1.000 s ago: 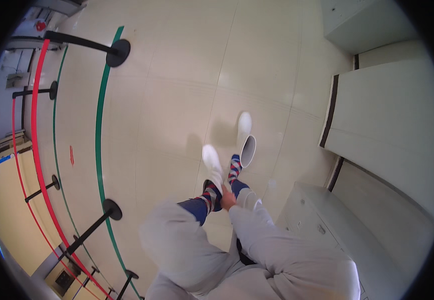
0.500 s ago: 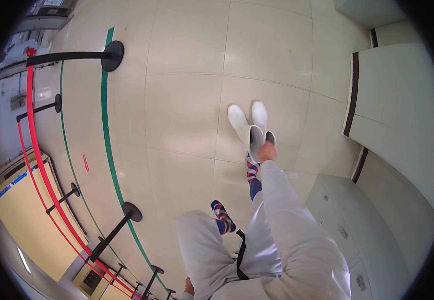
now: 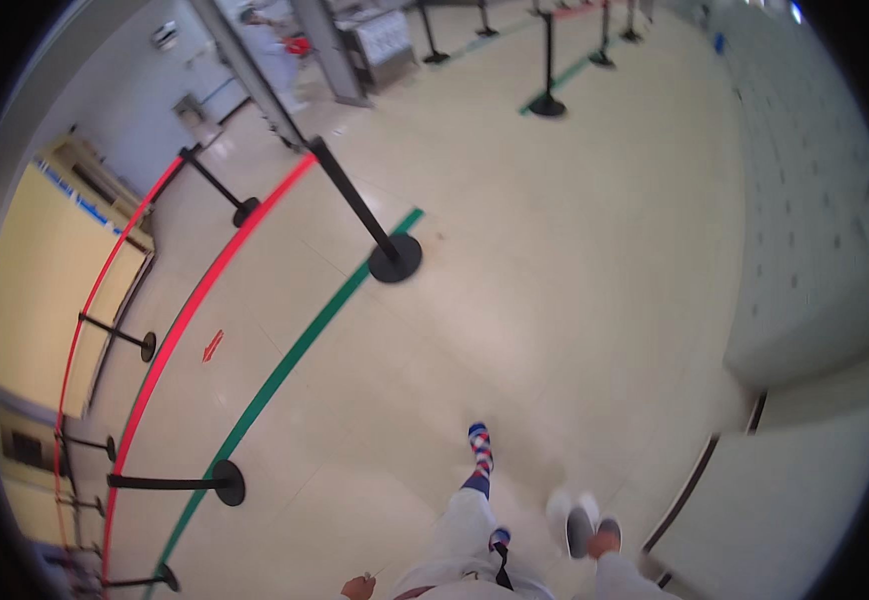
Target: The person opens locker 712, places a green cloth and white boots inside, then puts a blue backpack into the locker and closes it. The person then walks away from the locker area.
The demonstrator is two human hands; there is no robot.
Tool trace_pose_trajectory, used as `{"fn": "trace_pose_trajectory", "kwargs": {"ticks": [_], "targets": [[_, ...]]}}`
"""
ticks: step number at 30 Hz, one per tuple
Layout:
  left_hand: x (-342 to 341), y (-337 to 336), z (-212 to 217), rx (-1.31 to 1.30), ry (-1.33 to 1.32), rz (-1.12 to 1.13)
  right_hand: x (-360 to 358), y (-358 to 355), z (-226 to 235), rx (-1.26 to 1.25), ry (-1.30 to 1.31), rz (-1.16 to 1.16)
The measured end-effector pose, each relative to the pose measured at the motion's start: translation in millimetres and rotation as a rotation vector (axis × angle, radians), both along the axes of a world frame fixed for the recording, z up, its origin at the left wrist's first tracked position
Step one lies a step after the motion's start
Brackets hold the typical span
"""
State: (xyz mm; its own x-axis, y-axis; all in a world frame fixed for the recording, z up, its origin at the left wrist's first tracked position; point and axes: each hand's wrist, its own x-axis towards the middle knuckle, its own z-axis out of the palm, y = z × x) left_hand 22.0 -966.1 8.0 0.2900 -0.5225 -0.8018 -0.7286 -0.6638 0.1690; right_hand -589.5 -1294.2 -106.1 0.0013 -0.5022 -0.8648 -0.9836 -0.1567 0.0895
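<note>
A pair of white boots (image 3: 559,508) with grey insides is at the lower right, blurred by motion. My right hand (image 3: 605,543) is closed at the tops of the boots, gripping the rim of the right one. At the lower edge my left hand (image 3: 359,588) hangs beside my leg, only partly in view; its fingers are too blurred and cut off to judge. My feet wear checked socks in blue, red and white; one sock (image 3: 482,455) is stretched out ahead on the floor, and the other sock (image 3: 500,538) is back near my body.
Black barrier posts (image 3: 395,258) with red belts run along the left. A green floor line (image 3: 295,355) passes under their bases. A pale bench or step (image 3: 755,510) stands at the right below grey lockers (image 3: 805,220). A person in white (image 3: 277,60) is far off at upper left.
My view has swung up and left, bringing the lockers and far posts in. The boots and my right hand now appear lower right. One socked foot has moved forward.
</note>
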Motion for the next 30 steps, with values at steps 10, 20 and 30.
{"fn": "trace_pose_trajectory", "kwargs": {"ticks": [10, 20, 30], "targets": [[106.1, -465.4, -57.4, -1.069, 0.122, 0.156, 97.4, -263.2, 187.2, -0.194, 0.11, -0.18], [219.7, -1009.6, 265.3, -1.019, 1.434, 1.024, 189.1, -556.8, 169.9, -0.266, 0.106, -0.225], [300.0, -1152.2, 276.5, -1.02, 1.065, 1.201, 395.4, -1015.2, 113.1, -0.797, -0.337, 0.106]]}}
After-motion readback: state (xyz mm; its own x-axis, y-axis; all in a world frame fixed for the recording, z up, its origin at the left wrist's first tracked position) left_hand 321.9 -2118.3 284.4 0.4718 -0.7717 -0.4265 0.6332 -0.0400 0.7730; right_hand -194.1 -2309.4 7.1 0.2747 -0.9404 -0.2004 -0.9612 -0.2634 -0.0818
